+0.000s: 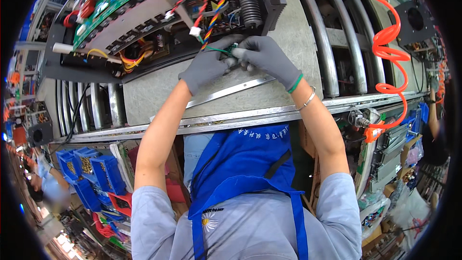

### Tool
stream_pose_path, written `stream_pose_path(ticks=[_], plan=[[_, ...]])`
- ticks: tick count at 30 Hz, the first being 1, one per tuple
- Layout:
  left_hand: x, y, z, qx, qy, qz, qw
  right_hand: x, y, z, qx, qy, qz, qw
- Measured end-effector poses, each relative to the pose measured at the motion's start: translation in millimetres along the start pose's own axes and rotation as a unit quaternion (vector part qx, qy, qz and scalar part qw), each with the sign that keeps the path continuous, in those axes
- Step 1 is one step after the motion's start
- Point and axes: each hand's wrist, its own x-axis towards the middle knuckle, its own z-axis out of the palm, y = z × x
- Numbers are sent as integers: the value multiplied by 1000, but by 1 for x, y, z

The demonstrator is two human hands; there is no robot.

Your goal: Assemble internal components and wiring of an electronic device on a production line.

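Note:
Both hands wear grey gloves and meet in front of an open black machine housing. A thin green wire runs between my left hand and my right hand, and the fingers of both close on it; its end is partly hidden by the fingertips. Above them hangs a twisted bundle of red, blue and yellow wires, with a white plug beside it. Inside the housing are a green circuit board and a black coiled hose. A flat metal strip lies on the worktop below my hands.
The worktop board lies between metal rollers on the right and more rollers on the left. An orange coiled air hose hangs at the right. Blue parts bins stand below left. Another person is at far left.

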Motion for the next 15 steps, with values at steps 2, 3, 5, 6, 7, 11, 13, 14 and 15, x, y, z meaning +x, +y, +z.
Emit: stream_pose_path(ticks=[2, 3, 5, 6, 7, 11, 13, 14, 15], plan=[[4, -2, 3, -17, 9, 27, 999, -11, -12, 2, -105, 13, 0, 994], [4, -1, 5, -38, 5, 19, 999, -23, -28, 11, -212, 79, -74, 971], [6, -24, 7, -93, 29, 37, 995, -33, -58, 28, -326, 133, -136, 926], [8, -33, 6, -95, 29, 41, 994, -29, -59, 37, -330, 135, -137, 924], [8, -42, 2, 21, 28, 39, 999, -20, -56, 45, -341, 128, -168, 916], [9, -37, 2, 109, 84, 74, 988, 7, -44, 37, -318, 165, -235, 903], [-4, -1, 0, 18, 62, -26, 998, 4, -44, 21, -180, 207, -208, 939], [-4, 1, 0, 14, 66, -23, 997, 4, -42, 17, -185, 204, -210, 938], [-3, 2, -1, 38, 81, 9, 996, 5, -38, 15, -126, 218, -172, 952]])
